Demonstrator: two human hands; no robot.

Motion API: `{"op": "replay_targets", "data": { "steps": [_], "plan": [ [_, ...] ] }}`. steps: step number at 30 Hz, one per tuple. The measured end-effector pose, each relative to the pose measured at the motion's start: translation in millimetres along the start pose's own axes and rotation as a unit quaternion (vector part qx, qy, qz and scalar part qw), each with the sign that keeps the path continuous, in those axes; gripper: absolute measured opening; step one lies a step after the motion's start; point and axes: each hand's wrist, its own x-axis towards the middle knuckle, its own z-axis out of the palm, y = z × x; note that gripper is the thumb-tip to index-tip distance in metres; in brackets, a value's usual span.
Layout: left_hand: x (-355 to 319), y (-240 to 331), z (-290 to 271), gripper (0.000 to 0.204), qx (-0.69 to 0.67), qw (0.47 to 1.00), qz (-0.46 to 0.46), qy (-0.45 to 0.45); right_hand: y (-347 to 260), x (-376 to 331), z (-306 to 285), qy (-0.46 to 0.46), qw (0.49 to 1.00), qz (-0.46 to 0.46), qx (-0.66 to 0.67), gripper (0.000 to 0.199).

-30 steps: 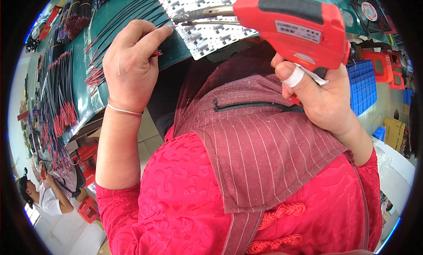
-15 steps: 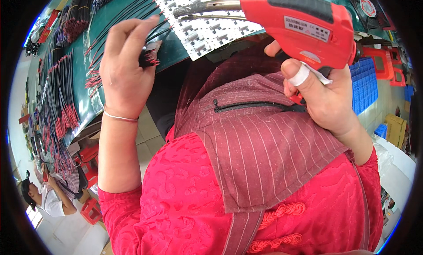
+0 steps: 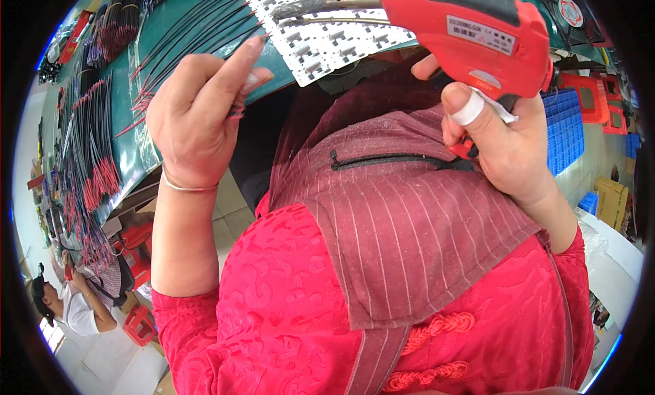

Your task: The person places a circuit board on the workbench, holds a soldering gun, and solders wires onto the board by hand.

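Observation:
My right hand point(image 3: 501, 139) grips a red pistol-shaped soldering gun point(image 3: 471, 36), a white bandage on one finger. The gun's metal tip point(image 3: 300, 9) points left over a white panel of small circuit boards point(image 3: 327, 36) lying on the green bench mat point(image 3: 153, 88). My left hand point(image 3: 201, 111) is raised above the bench edge and pinches a thin black wire with a red end point(image 3: 239, 108) between thumb and fingers. A thin bangle sits on that wrist.
Rows of black wires with red ends point(image 3: 92, 163) lie along the bench on the left. Blue bins point(image 3: 566, 122) and red stools point(image 3: 600, 98) stand at the right. Another person point(image 3: 71, 306) sits at lower left beside a red stool point(image 3: 140, 323).
My left hand has lifted off the bench with a wire and drawn toward me. The soldering gun has shifted slightly up and right.

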Motion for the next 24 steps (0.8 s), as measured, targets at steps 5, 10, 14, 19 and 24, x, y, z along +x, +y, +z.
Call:
{"op": "replay_targets", "data": {
  "steps": [5, 10, 14, 19, 24],
  "plan": [
    [-4, -7, 17, 0.061, 0.025, 1.000, 0.006, 0.005, 1, -3, -2, 0.000, 1.000, -0.010, 0.014, 0.026],
    [0, 1, 16, 0.048, 0.049, 0.998, -0.037, -0.027, 0, -7, -8, -0.004, 1.000, 0.005, -0.007, 0.026],
    [-6, -4, 16, 0.066, 0.044, 0.999, 0.003, -0.009, 0, -9, -8, -0.009, 1.000, 0.000, 0.001, 0.026],
    [-7, -7, 20, 0.053, 0.026, 0.999, 0.023, 0.012, 5, -10, -8, -0.021, 1.000, 0.000, 0.001, 0.028],
    [-6, -7, 22, 0.050, 0.037, 0.999, 0.019, 0.020, 4, -12, -6, -0.017, 1.000, -0.005, -0.002, 0.029]
  ]
}}
